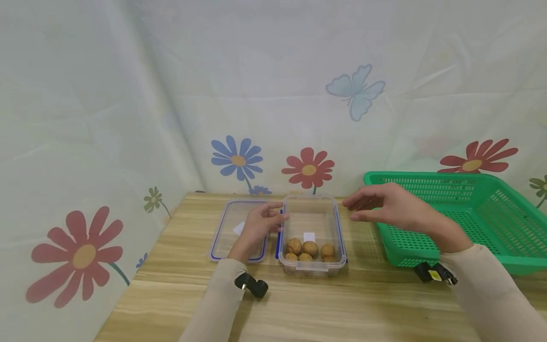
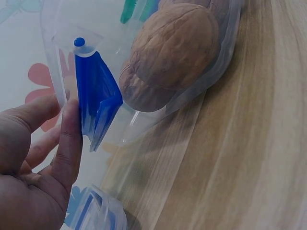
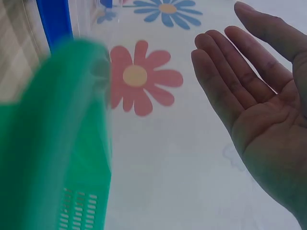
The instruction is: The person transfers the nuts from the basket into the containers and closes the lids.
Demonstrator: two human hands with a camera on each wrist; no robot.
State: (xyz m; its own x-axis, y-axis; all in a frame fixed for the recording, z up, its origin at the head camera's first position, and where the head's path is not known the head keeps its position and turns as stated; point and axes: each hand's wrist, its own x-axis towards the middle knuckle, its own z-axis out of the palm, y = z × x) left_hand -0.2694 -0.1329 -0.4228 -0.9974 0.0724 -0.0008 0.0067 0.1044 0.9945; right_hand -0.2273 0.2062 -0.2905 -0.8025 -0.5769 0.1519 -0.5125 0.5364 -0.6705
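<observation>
Clear plastic forms the container [image 1: 311, 265], which stands near the worktop's [image 1: 350, 304] far edge, with at least six brown walnuts [image 1: 310, 248] gathered at its near end and a white slip [image 1: 309, 236] just beyond them. The left hand [image 1: 258, 223] pinches the container's left wall, its grip set right beside a blue latch [image 2: 98, 93] that hangs down the side. The right hand [image 1: 393, 204] has its grip released — fingers relaxed, thumb well apart from them, nothing held — in the air between the container and a green basket [image 1: 495, 262]. That basket, with slotted sides, sits toward the worktop's far right. To the container's left, nearer the worktop's far-left corner, lies a clear lid [image 1: 235, 247] with a blue seal round its border — another white slip [image 1: 239, 229] shows on it. Behind the far edge hangs a pale curtain [image 1: 256, 57] printed with flowers and a butterfly [image 1: 359, 92].
</observation>
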